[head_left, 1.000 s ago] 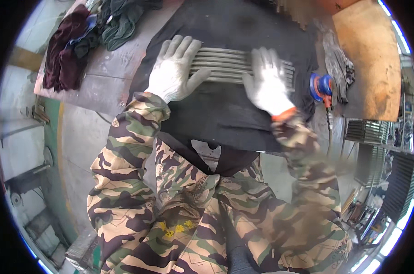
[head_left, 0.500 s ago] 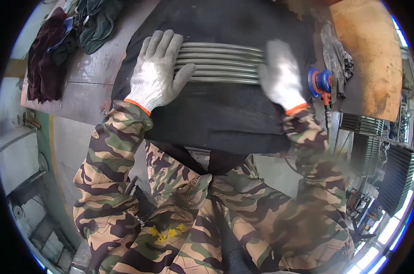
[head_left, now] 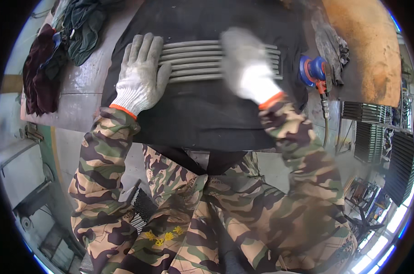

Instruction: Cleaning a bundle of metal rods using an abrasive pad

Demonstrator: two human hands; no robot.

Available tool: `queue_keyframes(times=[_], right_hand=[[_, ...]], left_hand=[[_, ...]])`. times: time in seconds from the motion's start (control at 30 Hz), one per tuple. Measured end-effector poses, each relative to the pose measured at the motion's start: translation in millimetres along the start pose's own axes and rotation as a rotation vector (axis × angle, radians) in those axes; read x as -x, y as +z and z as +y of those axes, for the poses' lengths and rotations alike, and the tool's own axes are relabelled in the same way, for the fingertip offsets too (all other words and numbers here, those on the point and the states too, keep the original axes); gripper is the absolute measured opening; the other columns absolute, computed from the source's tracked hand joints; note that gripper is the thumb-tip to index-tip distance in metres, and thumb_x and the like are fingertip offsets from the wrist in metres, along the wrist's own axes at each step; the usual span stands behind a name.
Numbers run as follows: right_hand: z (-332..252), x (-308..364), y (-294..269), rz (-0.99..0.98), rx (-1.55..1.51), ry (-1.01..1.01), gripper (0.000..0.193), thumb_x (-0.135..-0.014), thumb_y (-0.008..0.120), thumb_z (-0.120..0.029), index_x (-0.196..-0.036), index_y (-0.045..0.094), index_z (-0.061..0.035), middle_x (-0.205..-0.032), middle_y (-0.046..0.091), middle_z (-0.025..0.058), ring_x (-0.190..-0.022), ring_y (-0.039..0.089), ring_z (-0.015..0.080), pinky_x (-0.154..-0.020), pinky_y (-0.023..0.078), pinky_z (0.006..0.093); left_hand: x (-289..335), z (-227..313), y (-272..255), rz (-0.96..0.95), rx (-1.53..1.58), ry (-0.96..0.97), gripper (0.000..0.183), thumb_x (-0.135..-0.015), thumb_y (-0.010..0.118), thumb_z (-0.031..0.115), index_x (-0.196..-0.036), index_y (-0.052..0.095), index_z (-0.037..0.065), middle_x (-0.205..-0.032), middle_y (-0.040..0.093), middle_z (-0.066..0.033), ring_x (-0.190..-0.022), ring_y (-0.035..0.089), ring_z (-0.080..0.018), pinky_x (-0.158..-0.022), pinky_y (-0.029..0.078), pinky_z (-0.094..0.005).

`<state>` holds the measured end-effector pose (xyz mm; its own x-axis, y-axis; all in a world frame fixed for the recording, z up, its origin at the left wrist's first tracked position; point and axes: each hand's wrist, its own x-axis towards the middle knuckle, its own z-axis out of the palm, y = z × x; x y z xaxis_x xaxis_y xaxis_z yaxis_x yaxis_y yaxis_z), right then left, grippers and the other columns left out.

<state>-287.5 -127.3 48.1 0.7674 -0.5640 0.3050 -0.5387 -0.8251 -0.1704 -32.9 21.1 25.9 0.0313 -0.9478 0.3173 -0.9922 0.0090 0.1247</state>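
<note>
Several grey metal rods lie side by side, running left to right on a black cloth. My left hand, in a white knit glove with an orange cuff, rests flat across their left ends, fingers stretched and thumb apart. Over the right part of the rods is my right hand, gloved the same way. Motion blurs it, so its fingers cannot be made out. The rods' right ends stick out past it. A blue-and-red air sander stands just right of the cloth, its hose running toward me.
Dark crumpled cloths and a maroon cloth lie at the table's left. A grey rag is beyond the sander, beside a rust-stained board. Racks of dark slatted metal parts stand at the right.
My right hand has moved left from the rods' right ends onto their right part, uncovering those ends. The rods, my left hand and the surroundings appear slightly further left in view.
</note>
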Motion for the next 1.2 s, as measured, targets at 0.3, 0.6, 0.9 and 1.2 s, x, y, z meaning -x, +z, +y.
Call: queue_keyframes(times=[0.3, 0.6, 0.9, 1.2], right_hand=[[-36.3, -12.2, 22.6, 0.315, -0.061, -0.128, 0.039, -0.071, 0.072, -0.022, -0.103, 0.065, -0.0014, -0.110, 0.060, 0.0172, -0.107, 0.058, 0.0362, -0.089, 0.049, 0.0532], [19.2, 8.1, 7.3, 0.115, -0.039, -0.124, 0.041, -0.076, 0.073, -0.018, -0.112, 0.060, -0.0003, -0.110, 0.058, 0.0158, -0.107, 0.058, 0.0379, -0.092, 0.049, 0.0529], [-30.8, 5.0, 10.4, 0.227, -0.088, -0.115, 0.057, -0.075, 0.077, -0.026, -0.122, 0.063, 0.0026, -0.121, 0.060, 0.0220, -0.116, 0.057, 0.0397, -0.100, 0.047, 0.0539], [-1.5, -0.2, 0.3, -0.015, -0.069, -0.086, 0.049, -0.081, 0.072, -0.023, -0.121, 0.063, 0.0048, -0.124, 0.063, 0.0227, -0.117, 0.061, 0.0413, -0.098, 0.052, 0.0537]], left_hand=[[-22.4, -5.3, 7.4, 0.056, -0.022, -0.012, 0.057, -0.104, 0.060, 0.030, -0.152, 0.053, 0.000, -0.158, 0.051, -0.0266, -0.150, 0.041, -0.0494, -0.127, 0.030, -0.0579], [-17.6, -16.6, 8.8, -0.008, -0.007, -0.062, 0.056, -0.111, 0.049, 0.033, -0.159, 0.050, 0.005, -0.165, 0.047, -0.0258, -0.158, 0.034, -0.0491, -0.131, 0.024, -0.0571], [-27.2, -7.6, 8.2, 0.025, 0.021, -0.020, 0.057, -0.111, 0.050, 0.036, -0.158, 0.051, 0.004, -0.164, 0.048, -0.0261, -0.156, 0.036, -0.0510, -0.130, 0.026, -0.0576], [-12.0, -14.8, 5.1, 0.060, 0.004, 0.000, 0.058, -0.109, 0.054, 0.031, -0.159, 0.049, 0.003, -0.163, 0.049, -0.0260, -0.156, 0.036, -0.0506, -0.130, 0.026, -0.0581]])
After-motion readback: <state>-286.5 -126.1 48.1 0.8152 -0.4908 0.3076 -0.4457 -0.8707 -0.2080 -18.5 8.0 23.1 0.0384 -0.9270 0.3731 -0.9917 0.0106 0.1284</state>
